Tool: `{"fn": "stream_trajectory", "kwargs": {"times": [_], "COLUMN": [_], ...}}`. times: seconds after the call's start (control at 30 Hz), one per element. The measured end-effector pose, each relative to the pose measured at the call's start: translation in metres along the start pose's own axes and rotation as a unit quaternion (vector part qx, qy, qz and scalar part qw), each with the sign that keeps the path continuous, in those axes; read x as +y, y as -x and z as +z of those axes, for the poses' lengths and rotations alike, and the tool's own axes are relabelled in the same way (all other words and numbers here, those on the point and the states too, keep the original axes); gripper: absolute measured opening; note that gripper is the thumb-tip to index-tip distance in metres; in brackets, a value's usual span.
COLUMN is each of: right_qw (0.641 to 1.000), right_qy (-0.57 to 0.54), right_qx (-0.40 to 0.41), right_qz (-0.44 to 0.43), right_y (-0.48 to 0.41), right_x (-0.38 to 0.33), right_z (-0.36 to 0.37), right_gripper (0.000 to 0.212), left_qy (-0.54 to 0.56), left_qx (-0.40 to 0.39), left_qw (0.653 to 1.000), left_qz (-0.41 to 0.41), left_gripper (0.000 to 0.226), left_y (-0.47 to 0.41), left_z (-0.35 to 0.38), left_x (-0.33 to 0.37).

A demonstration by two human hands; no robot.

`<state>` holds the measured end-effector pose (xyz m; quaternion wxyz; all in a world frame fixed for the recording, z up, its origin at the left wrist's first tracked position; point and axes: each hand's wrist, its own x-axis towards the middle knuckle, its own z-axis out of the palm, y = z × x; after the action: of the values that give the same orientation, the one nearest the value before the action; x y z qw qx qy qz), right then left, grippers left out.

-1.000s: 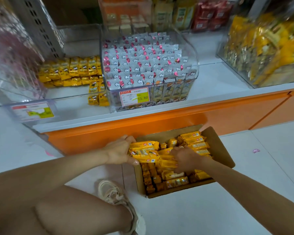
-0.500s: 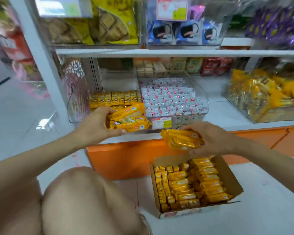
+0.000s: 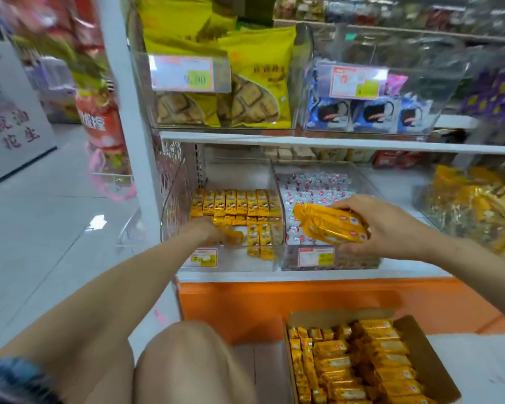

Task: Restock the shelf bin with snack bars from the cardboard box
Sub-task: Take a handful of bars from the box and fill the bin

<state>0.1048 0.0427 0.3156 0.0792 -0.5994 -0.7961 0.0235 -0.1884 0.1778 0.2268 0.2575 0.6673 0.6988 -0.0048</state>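
Observation:
The clear shelf bin point(image 3: 172, 205) on the lowest shelf holds rows of yellow snack bars point(image 3: 236, 204). My left hand point(image 3: 204, 231) reaches inside this bin and grips a few yellow bars low at the front. My right hand point(image 3: 382, 225) hovers in front of the neighbouring bin and grips a bundle of yellow snack bars point(image 3: 331, 225). The open cardboard box point(image 3: 429, 365) stands on the floor at the lower right, with several more yellow bars inside.
A clear bin of pink-and-white sweets point(image 3: 318, 185) stands right of the target bin. Another bin of yellow packs point(image 3: 475, 205) is further right. The upper shelf point(image 3: 303, 141) overhangs the bins. My knee point(image 3: 193, 363) is beside the box, before the orange shelf base point(image 3: 274, 304).
Both hands lifted bars out of the box and rose to the shelf. My left hand has gone into the bin with its bars; my right hand moved up and right.

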Motion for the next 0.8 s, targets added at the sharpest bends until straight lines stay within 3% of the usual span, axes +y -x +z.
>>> {"fn": "stream_trajectory", "kwargs": {"times": [0.1,0.27,0.37,0.5,0.8], "right_qw": [1.0,0.999,0.999,0.997,0.993], "right_qy": [-0.008,-0.031,-0.006,0.045,0.079], "right_qx": [0.006,-0.007,-0.008,-0.033,-0.079], "right_qz": [0.001,-0.024,-0.047,-0.047,0.025], "right_y": [-0.026,-0.085,-0.133,-0.207,-0.292], "right_x": [-0.007,-0.033,-0.048,-0.059,-0.056], "right_z": [0.0,0.011,0.029,0.061,0.123], "right_gripper": [0.067,0.064,0.067,0.074,0.07], "left_qy": [-0.025,0.002,0.046,0.083,0.102], "left_qx": [-0.031,-0.086,-0.034,0.024,0.045], "left_qw": [0.999,0.996,0.998,0.994,0.99], "left_qz": [0.002,0.022,0.04,0.061,0.084], "left_gripper": [0.08,0.086,0.083,0.064,0.049], "left_y": [-0.012,-0.022,-0.021,-0.019,-0.018], "left_z": [0.003,0.003,-0.004,-0.004,-0.003], "left_x": [0.003,0.004,-0.007,-0.027,-0.046]}}
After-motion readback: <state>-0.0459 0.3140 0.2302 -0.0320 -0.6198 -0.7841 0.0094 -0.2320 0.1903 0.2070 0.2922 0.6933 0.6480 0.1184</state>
